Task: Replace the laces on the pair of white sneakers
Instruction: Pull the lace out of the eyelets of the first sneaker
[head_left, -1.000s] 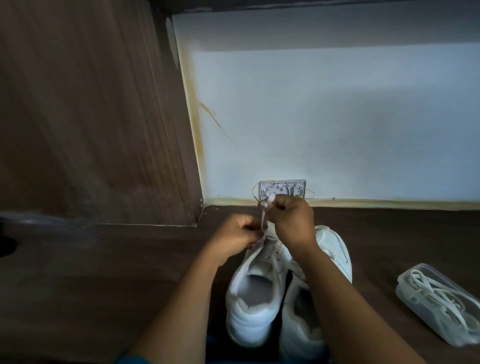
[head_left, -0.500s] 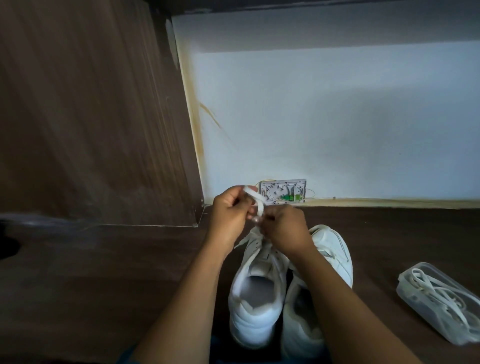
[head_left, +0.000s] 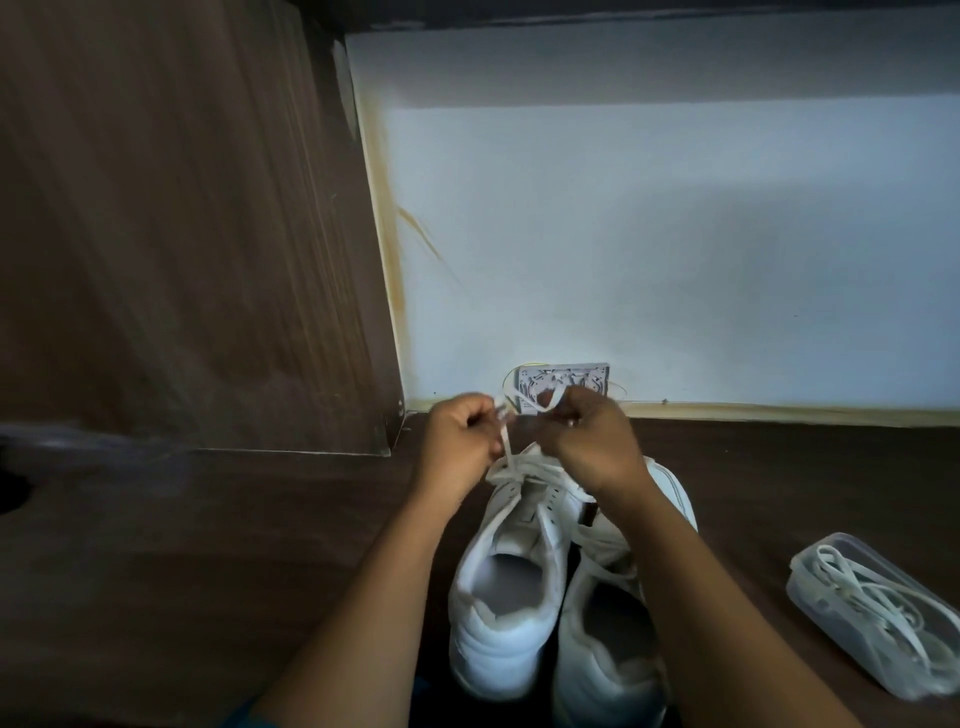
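White, the left sneaker (head_left: 506, 597) and right sneaker (head_left: 608, 654) stand side by side on a dark desk (head_left: 208, 545), heels nearest. The right sneaker runs off the bottom edge and lies partly under the right forearm. To the right, a clear box (head_left: 878, 618) of spare laces is cut by the frame. Farther on, the left hand (head_left: 462, 447) and right hand (head_left: 592, 441) each pinch part of the left sneaker's lace (head_left: 506, 449), fingers curled, hiding its toe. Behind them a wall plate (head_left: 571, 379) is too blurred to read.
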